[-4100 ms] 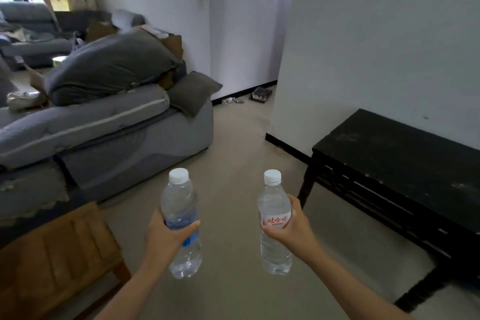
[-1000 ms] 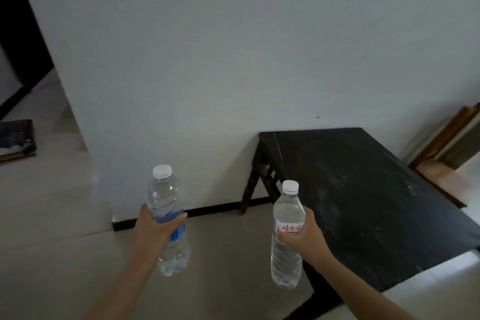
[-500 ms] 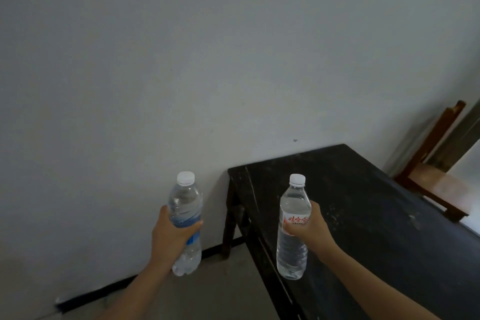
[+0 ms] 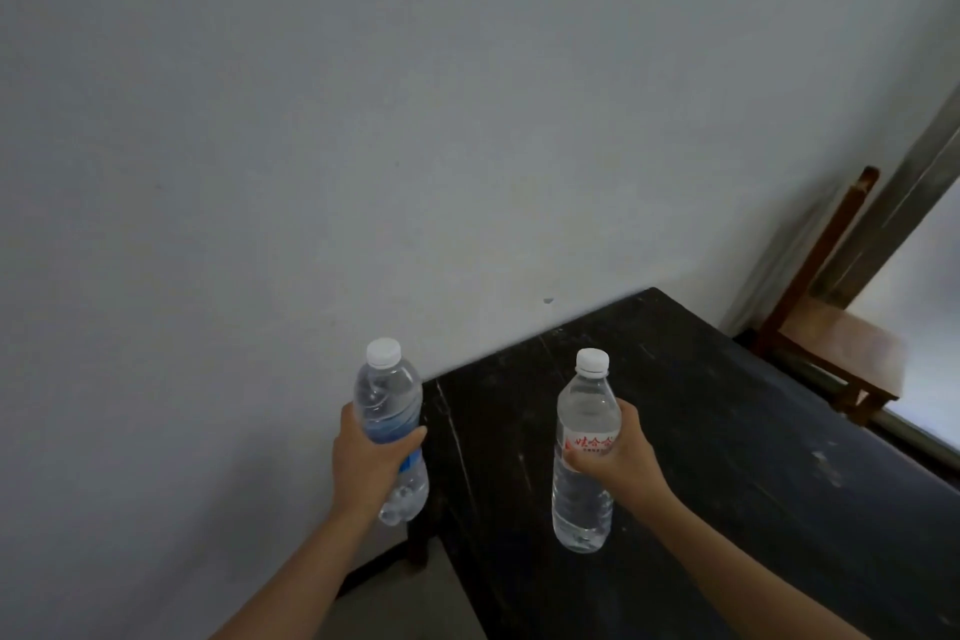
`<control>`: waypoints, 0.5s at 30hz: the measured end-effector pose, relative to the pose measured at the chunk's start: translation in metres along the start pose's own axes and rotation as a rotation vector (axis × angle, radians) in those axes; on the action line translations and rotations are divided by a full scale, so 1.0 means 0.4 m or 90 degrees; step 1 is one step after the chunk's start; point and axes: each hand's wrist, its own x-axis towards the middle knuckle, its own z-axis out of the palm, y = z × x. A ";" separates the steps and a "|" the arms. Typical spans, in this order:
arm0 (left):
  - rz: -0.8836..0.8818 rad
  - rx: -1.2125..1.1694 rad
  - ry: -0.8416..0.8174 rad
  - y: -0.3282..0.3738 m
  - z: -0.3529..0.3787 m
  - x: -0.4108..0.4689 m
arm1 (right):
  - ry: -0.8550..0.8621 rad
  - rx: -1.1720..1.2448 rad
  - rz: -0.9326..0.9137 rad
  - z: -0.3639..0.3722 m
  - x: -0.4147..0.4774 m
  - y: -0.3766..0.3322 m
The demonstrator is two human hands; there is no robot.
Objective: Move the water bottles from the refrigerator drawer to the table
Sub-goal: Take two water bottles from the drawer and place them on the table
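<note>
My left hand (image 4: 370, 465) grips a clear water bottle with a blue label (image 4: 388, 405) and a white cap, upright, just left of the black table's left edge. My right hand (image 4: 615, 460) grips a second clear bottle with a red-and-white label (image 4: 584, 411), upright over the black table (image 4: 753, 457). Whether its base touches the tabletop I cannot tell. The refrigerator drawer is out of view.
A white wall (image 4: 363, 146) stands directly behind the table. A wooden chair (image 4: 841, 343) sits at the table's far right end, beside a dark frame and a bright opening. A strip of floor with a dark skirting line shows below my left arm.
I have come closer to the table and turned right. Both bottles moved right and forward; the right one now hangs well over the tabletop, the left one reached the table's edge.
</note>
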 end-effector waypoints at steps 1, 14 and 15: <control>0.004 0.000 -0.008 -0.001 0.022 0.025 | -0.001 -0.002 0.007 -0.002 0.017 -0.002; -0.048 0.015 -0.058 -0.030 0.324 0.345 | 0.055 0.016 0.058 -0.006 0.293 -0.051; -0.059 0.012 -0.051 -0.033 0.344 0.359 | 0.064 0.016 0.062 -0.004 0.309 -0.050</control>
